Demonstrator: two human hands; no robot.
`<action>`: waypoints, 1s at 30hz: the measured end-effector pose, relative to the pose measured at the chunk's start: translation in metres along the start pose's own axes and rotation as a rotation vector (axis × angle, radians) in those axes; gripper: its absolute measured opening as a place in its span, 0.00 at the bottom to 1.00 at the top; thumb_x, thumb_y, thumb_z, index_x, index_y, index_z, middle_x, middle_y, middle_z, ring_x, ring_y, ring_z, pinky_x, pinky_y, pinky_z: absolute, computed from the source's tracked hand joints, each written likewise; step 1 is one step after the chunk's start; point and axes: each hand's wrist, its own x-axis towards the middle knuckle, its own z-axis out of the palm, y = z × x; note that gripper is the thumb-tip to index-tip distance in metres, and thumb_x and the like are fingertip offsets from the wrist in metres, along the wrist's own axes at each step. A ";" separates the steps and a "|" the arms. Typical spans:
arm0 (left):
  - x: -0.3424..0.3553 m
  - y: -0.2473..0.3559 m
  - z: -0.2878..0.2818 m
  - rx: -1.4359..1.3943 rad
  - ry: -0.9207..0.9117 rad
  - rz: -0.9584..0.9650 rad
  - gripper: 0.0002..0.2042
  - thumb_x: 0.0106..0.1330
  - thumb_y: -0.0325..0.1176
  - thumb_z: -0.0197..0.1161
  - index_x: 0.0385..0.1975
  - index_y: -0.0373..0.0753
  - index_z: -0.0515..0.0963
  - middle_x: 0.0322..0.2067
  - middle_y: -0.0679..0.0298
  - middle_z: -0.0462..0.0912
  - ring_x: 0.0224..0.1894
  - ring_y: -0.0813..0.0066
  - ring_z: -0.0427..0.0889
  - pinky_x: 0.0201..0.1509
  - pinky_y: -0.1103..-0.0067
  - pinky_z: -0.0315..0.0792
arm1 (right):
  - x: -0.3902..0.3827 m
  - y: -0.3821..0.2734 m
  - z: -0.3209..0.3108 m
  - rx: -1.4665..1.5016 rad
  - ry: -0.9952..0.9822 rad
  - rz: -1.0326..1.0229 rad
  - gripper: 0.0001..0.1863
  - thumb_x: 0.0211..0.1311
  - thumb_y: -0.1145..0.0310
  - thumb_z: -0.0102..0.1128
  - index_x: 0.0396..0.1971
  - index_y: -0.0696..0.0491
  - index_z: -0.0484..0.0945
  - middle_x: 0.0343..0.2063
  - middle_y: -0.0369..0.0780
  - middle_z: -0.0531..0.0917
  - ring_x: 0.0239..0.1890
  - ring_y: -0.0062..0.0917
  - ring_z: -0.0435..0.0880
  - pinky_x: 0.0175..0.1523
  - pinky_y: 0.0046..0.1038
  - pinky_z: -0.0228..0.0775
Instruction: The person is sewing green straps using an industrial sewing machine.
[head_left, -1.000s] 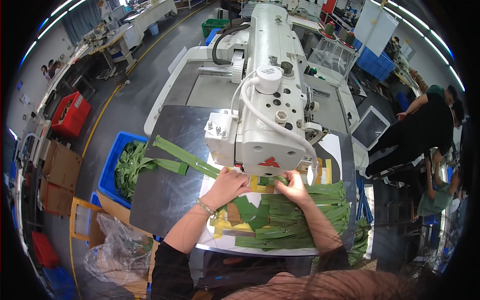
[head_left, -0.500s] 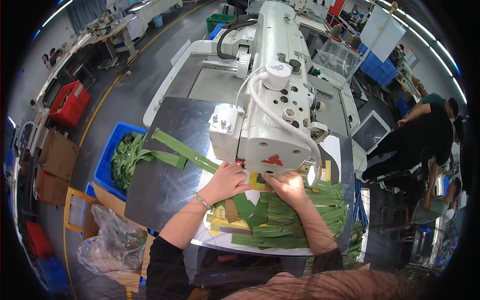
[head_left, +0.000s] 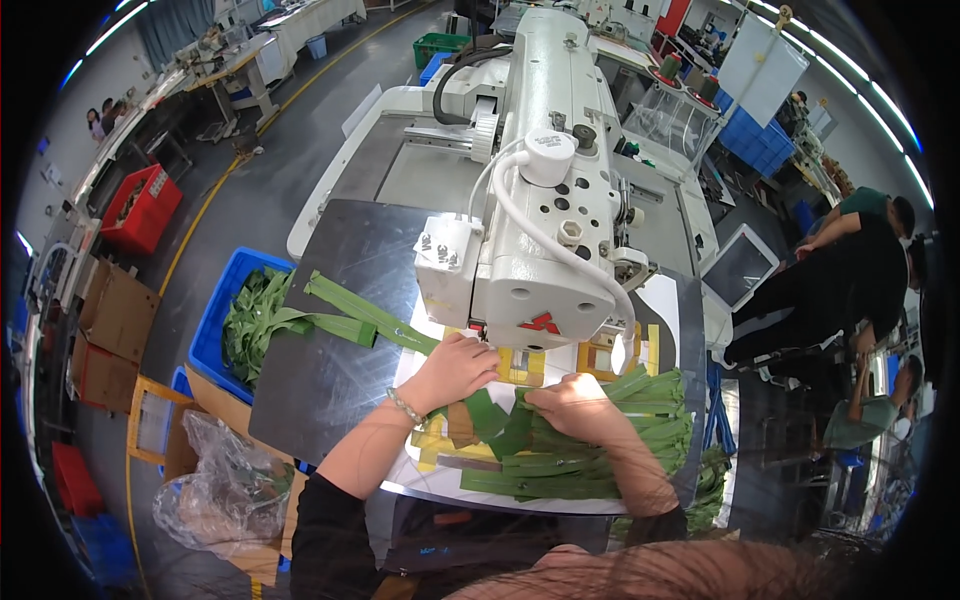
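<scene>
A large white industrial sewing machine point(head_left: 560, 270) stands before me, its head over the work plate. My left hand point(head_left: 458, 370), fingers bent together, is at the end of a long green zipper strip point(head_left: 350, 300) left of the needle area. That strip runs back toward a blue bin. My right hand point(head_left: 578, 405) pinches the end of a green zipper point(head_left: 560, 440) at the pile spread to the right. Yellow-edged clamp frames point(head_left: 522, 366) lie under the machine head, between and beyond my hands. Green and brown fabric pieces point(head_left: 485, 415) lie between my wrists.
The blue bin point(head_left: 212, 320) at the left holds tangled green strips. Below it sit a clear plastic bag point(head_left: 225, 490) and cardboard. A tilted screen point(head_left: 740, 265) stands right of the machine. Two people point(head_left: 850, 260) are at the far right; a red crate point(head_left: 142, 208) sits far left.
My right hand has drawn back from under the machine head toward me, with a green zipper end in its fingers. The yellow-edged frames now show. My left hand has shifted slightly nearer.
</scene>
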 end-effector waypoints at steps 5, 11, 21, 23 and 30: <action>0.004 0.007 0.004 0.013 -0.119 0.057 0.10 0.62 0.39 0.60 0.41 0.47 0.74 0.33 0.67 0.74 0.40 0.69 0.75 0.46 0.73 0.65 | -0.010 -0.026 -0.041 0.228 -0.307 -0.026 0.03 0.45 0.72 0.58 0.20 0.53 0.74 0.13 0.41 0.75 0.19 0.38 0.78 0.25 0.36 0.69; 0.010 0.015 -0.002 0.003 -0.170 0.083 0.14 0.61 0.38 0.61 0.46 0.51 0.75 0.32 0.68 0.71 0.42 0.70 0.74 0.47 0.72 0.63 | -0.021 -0.039 -0.076 0.066 -0.266 0.127 0.00 0.43 0.74 0.57 0.18 0.53 0.76 0.14 0.43 0.77 0.22 0.37 0.81 0.26 0.34 0.71; 0.017 0.021 0.012 0.097 0.050 0.014 0.15 0.58 0.41 0.65 0.42 0.44 0.77 0.37 0.67 0.76 0.43 0.69 0.76 0.46 0.72 0.66 | -0.023 -0.055 -0.091 0.012 0.149 0.349 0.12 0.50 0.74 0.58 0.37 0.49 0.80 0.18 0.36 0.78 0.21 0.33 0.79 0.27 0.31 0.66; 0.015 0.022 0.008 0.076 0.057 -0.015 0.14 0.58 0.43 0.65 0.39 0.43 0.77 0.34 0.66 0.77 0.41 0.68 0.77 0.44 0.72 0.67 | -0.017 -0.061 -0.090 0.045 0.305 0.322 0.15 0.51 0.74 0.59 0.42 0.48 0.80 0.19 0.34 0.77 0.22 0.31 0.78 0.28 0.31 0.65; 0.014 0.039 -0.008 -0.235 0.179 -0.201 0.11 0.57 0.41 0.67 0.29 0.41 0.78 0.17 0.64 0.76 0.19 0.68 0.76 0.25 0.77 0.69 | -0.002 -0.087 -0.048 0.664 -0.007 -0.148 0.26 0.61 0.70 0.57 0.60 0.51 0.68 0.49 0.43 0.76 0.49 0.35 0.76 0.53 0.31 0.68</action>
